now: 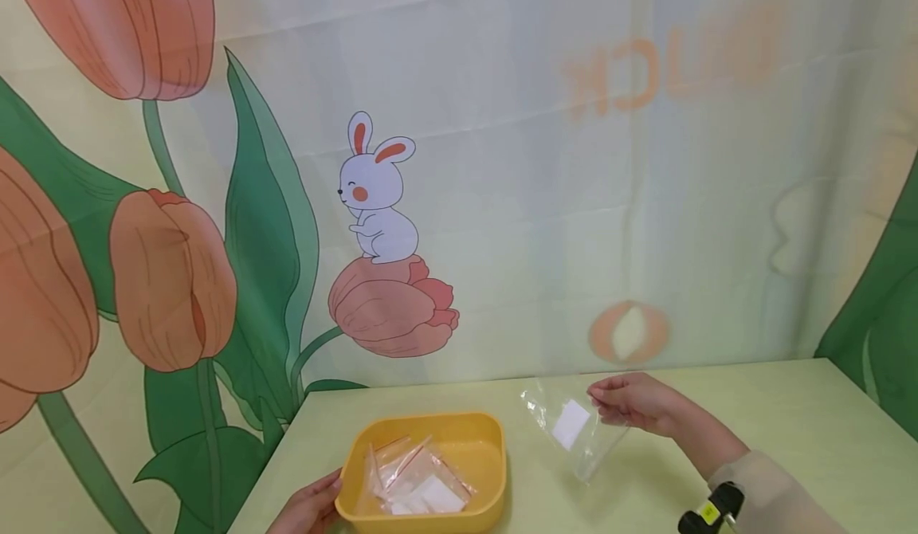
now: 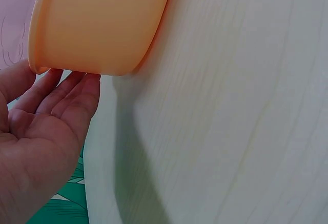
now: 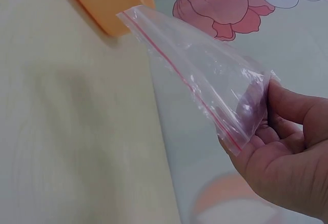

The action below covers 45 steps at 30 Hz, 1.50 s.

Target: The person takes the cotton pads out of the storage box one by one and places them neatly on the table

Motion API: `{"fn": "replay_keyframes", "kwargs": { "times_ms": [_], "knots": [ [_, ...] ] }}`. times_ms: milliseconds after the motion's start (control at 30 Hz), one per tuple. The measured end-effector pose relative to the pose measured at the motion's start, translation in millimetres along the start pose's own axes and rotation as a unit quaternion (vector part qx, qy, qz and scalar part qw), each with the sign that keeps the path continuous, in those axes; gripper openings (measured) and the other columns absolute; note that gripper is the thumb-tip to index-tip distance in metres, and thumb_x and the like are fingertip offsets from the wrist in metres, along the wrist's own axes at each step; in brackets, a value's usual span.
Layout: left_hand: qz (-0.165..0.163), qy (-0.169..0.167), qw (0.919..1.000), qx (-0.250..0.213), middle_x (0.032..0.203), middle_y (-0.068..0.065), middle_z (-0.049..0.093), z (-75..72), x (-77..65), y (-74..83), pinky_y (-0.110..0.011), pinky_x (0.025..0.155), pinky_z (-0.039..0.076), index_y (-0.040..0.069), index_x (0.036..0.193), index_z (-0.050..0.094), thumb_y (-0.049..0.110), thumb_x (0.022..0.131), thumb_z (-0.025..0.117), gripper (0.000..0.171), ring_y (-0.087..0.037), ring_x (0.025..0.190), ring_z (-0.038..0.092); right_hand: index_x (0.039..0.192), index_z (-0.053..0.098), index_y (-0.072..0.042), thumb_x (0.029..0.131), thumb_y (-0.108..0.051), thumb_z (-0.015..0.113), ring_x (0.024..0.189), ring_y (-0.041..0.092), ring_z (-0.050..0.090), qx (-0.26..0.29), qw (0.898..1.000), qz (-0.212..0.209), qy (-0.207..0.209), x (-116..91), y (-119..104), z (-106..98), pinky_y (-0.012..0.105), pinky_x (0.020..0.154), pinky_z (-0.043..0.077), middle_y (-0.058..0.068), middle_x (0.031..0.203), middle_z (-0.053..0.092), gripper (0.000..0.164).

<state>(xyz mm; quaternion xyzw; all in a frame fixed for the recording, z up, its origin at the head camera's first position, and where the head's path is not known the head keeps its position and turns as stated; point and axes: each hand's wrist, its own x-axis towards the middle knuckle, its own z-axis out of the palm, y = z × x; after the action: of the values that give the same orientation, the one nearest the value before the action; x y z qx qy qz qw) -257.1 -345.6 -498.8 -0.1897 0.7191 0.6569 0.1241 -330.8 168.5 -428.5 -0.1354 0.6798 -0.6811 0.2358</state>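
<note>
My right hand [image 1: 637,403] pinches a clear zip-lock bag [image 1: 590,456] by one edge, above the table. In the head view a white rectangle [image 1: 571,423] shows in the bag. A red line marks the zip strip [image 3: 171,66] in the right wrist view. At the left end of a yellow plastic basin [image 1: 495,470], my left hand [image 1: 310,508] grips the rim, with its fingers against the outer wall [image 2: 102,24]. Several more clear bags [image 1: 412,470] with red strips and white pieces lie inside the basin.
The pale table [image 1: 753,406] reaches back to a hanging cloth [image 1: 502,199] printed with tulips and a rabbit. A black device with a yellow label [image 1: 710,510] is strapped at the right sleeve [image 1: 763,478].
</note>
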Motion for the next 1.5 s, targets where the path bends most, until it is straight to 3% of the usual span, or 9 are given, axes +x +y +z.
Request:
{"fn": "replay_keyframes", "kwargs": {
  "times_ms": [533,800,967,1500],
  "knots": [
    [0.002,-0.005,1.0000,0.004,0.157,-0.033,0.030,0.0,-1.8,-0.7,-0.056,0.115,0.044,-0.016,0.152,0.026,0.013,0.110,0.045,0.055,-0.042,0.133,0.055,0.114,0.067,0.000,0.105,-0.005,0.051,0.078,-0.001,0.066,0.038,0.999,0.026,0.004,-14,44,-12,0.017,0.077,0.062,-0.008,0.088,0.071,0.019],
    [0.005,-0.015,0.9999,0.000,0.158,-0.034,0.028,0.1,-2.3,0.2,-0.056,0.117,0.043,-0.016,0.153,0.025,0.013,0.110,0.045,0.056,-0.047,0.144,0.042,0.119,0.065,0.005,0.105,-0.005,0.052,0.079,0.000,0.066,0.036,0.999,0.034,0.015,-21,57,-20,0.018,0.077,0.062,-0.008,0.088,0.070,0.022],
    [-0.006,-0.021,0.9997,0.004,0.159,-0.034,0.027,-1.4,-0.9,2.0,-0.054,0.116,0.045,-0.015,0.154,0.022,0.013,0.109,0.045,0.058,-0.045,0.143,0.045,0.115,0.068,0.001,0.103,-0.005,0.054,0.079,0.000,0.067,0.044,0.998,0.037,0.017,-23,67,-25,0.019,0.077,0.062,-0.008,0.088,0.071,0.019],
    [-0.004,-0.006,1.0000,0.003,0.158,-0.034,0.027,2.6,-3.4,1.5,-0.057,0.117,0.042,-0.015,0.153,0.023,0.013,0.110,0.044,0.056,-0.044,0.138,0.048,0.116,0.069,0.004,0.102,-0.004,0.055,0.079,-0.001,0.066,0.030,0.998,0.044,0.033,-26,83,-35,0.015,0.073,0.059,-0.011,0.086,0.072,0.022]
  ]
}}
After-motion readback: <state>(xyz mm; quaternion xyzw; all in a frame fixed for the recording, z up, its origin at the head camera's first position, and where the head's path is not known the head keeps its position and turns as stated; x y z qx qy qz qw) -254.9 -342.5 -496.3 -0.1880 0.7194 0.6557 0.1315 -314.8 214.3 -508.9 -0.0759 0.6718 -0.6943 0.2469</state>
